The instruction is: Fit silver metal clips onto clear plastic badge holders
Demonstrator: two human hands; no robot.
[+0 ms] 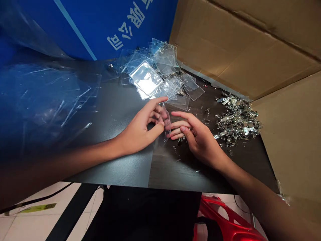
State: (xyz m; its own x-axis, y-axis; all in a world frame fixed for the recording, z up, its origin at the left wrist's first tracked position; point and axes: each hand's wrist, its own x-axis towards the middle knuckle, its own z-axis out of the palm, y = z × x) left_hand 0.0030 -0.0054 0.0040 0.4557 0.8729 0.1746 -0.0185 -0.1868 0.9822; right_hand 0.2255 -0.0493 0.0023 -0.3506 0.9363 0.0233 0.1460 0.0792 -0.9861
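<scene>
A clear plastic badge holder is pinched between the thumb and fingers of my left hand, tilted on edge above the dark table. My right hand is just to its right, fingertips close to the holder's face; I cannot tell whether they touch it. The right thumb presses against the fingers, and a small shiny bit shows beneath them, too hidden to make out. Beyond the hands lies a pile of clear badge holders. Right of my right hand is a heap of metal badge clips.
Clear plastic bags cover the table's left side. A blue panel with white lettering stands behind, and cardboard walls enclose the back and right. Small loose bits lie near the front. Below the edge is a red plastic seat.
</scene>
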